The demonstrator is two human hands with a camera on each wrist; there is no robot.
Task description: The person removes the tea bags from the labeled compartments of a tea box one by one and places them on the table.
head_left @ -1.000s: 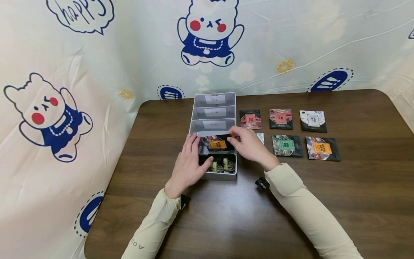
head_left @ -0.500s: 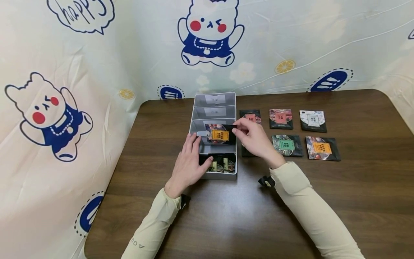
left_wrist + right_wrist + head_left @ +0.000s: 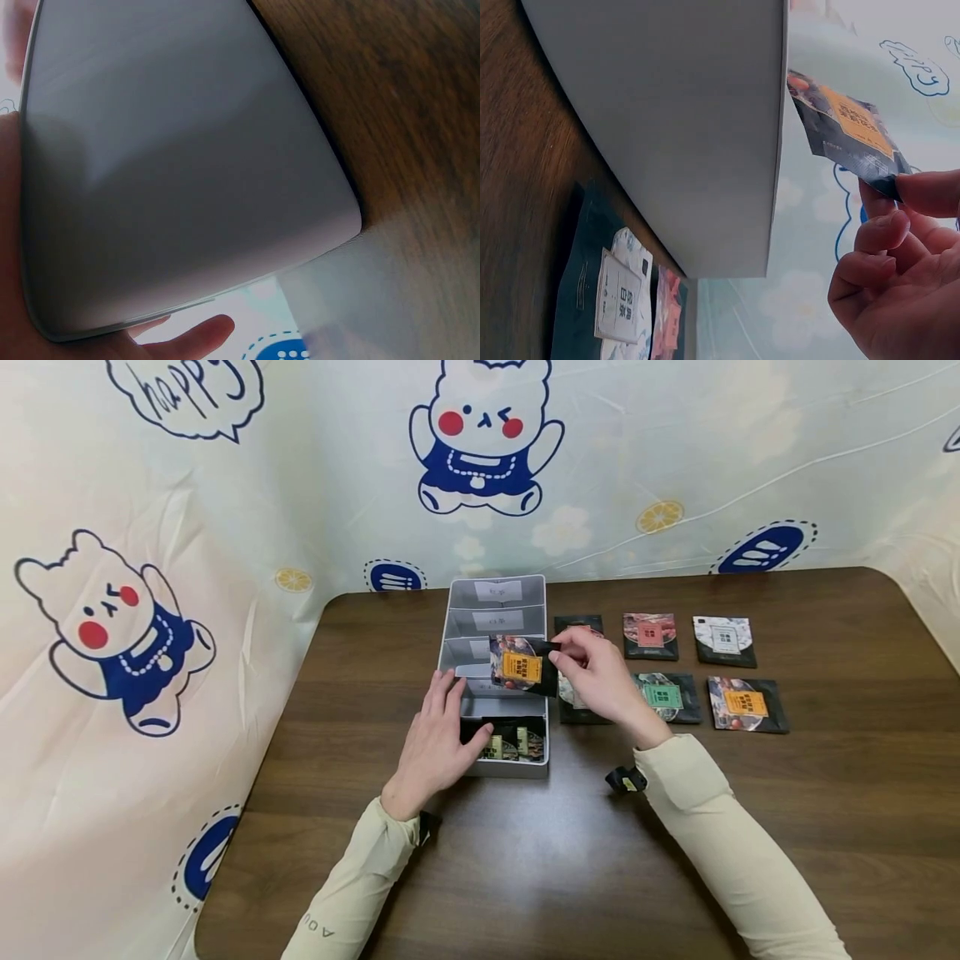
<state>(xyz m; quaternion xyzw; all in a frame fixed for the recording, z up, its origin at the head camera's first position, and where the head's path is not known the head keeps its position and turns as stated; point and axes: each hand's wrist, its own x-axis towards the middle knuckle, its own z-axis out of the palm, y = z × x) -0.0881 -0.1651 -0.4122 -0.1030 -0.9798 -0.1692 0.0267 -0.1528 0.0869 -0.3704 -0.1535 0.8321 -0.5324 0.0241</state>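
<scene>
My right hand pinches the edge of a tea sachet with an orange label, holding it tilted above the grey divided box. In the right wrist view, thumb and fingers clasp one dark corner of the sachet. My left hand rests on the box's left rim with its fingers fairly straight, the thumb over the front compartment. Dark sachets with yellow-green labels stand in that compartment. In the left wrist view, a grey box wall hides much of this hand.
To the box's right, sachets lie in two rows: red-labelled, white-labelled, green-labelled and orange-labelled, with others partly behind the right hand. Paper labels mark the rear compartments. A printed curtain borders the wooden table.
My right hand has lifted the orange-labelled sachet out of the compartment second from the front and shifted it slightly right and back. The left hand has stayed in place.
</scene>
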